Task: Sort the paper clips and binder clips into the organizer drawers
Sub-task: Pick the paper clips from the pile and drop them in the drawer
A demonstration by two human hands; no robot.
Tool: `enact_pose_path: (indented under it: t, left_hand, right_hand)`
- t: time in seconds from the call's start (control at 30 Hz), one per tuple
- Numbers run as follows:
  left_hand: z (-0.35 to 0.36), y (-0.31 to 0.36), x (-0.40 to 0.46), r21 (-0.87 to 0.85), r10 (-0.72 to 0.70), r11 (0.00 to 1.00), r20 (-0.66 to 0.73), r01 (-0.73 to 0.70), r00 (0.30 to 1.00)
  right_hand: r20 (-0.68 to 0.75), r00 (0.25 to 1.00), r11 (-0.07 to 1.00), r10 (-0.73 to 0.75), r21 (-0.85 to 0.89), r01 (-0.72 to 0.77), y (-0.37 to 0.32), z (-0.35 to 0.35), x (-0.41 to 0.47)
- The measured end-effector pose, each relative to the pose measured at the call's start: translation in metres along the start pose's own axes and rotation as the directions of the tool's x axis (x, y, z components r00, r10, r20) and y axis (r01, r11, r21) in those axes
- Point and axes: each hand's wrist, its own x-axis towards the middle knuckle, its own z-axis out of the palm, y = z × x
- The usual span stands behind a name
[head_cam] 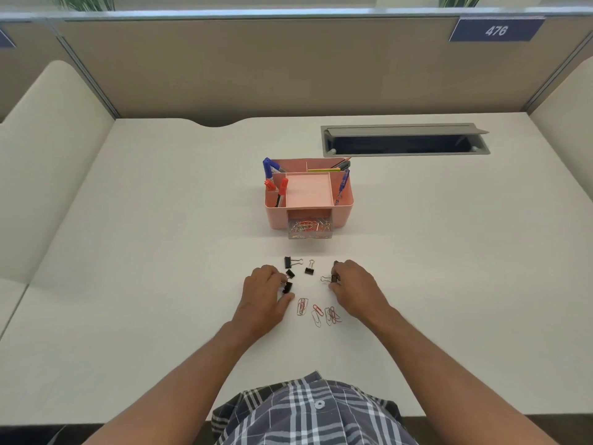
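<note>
A pink desk organizer [343, 213] stands mid-desk, its clear drawer [310, 229] pulled out and holding several paper clips. Black binder clips lie in front of it: one [292, 262] at the left, one [310, 268] in the middle. My left hand [263, 292] pinches a black binder clip [287, 286], with another [290, 273] by its fingertips. My right hand [354, 287] grips a binder clip [332, 278] between thumb and fingers. Several red and silver paper clips [317, 313] lie loose between my hands.
Pens and markers [276, 184] stand in the organizer's compartments. A grey cable hatch [404, 141] is open at the back right of the desk. Beige partition walls surround the white desk [160, 252].
</note>
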Motion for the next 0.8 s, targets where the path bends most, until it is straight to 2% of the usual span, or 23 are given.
enact_pose_path:
  t: [0.13, 0.27, 0.37, 0.47, 0.57, 0.8]
  left_hand:
    - [0.002, 0.001, -0.001, 0.013, -0.008, 1.0, -0.003, 0.008, 1.0]
    - [0.0, 0.011, -0.008, 0.003, 0.062, 0.998, -0.094, -0.062, 0.994]
    - [0.007, 0.022, -0.017, 0.046, 0.13, 0.991, -0.058, -0.127, 0.99]
    - [0.019, 0.032, -0.022, 0.103, 0.071, 0.992, -0.001, -0.071, 0.997]
    - [0.023, 0.038, -0.022, 0.124, 0.037, 0.991, 0.023, -0.04, 0.999]
    - [0.029, 0.039, -0.016, 0.051, -0.015, 0.999, 0.032, 0.013, 0.999]
  right_hand:
    - [-0.013, 1.0, 1.0, -0.021, 0.019, 0.021, 0.002, 0.002, -0.003]
    - [-0.021, 1.0, 0.999, 0.01, 0.053, -0.009, 0.0, 0.001, -0.012]
    - [0.117, 0.987, 0.992, 0.112, -0.066, -0.105, -0.007, 0.001, -0.022]
    - [0.189, 0.97, 0.983, 0.149, -0.137, -0.124, -0.017, 0.011, -0.035]
    - [0.127, 0.982, 0.99, 0.136, -0.044, -0.132, -0.025, 0.027, -0.045]
    - [0.0, 0.999, 0.999, -0.032, 0.014, 0.032, -0.03, 0.043, -0.036]
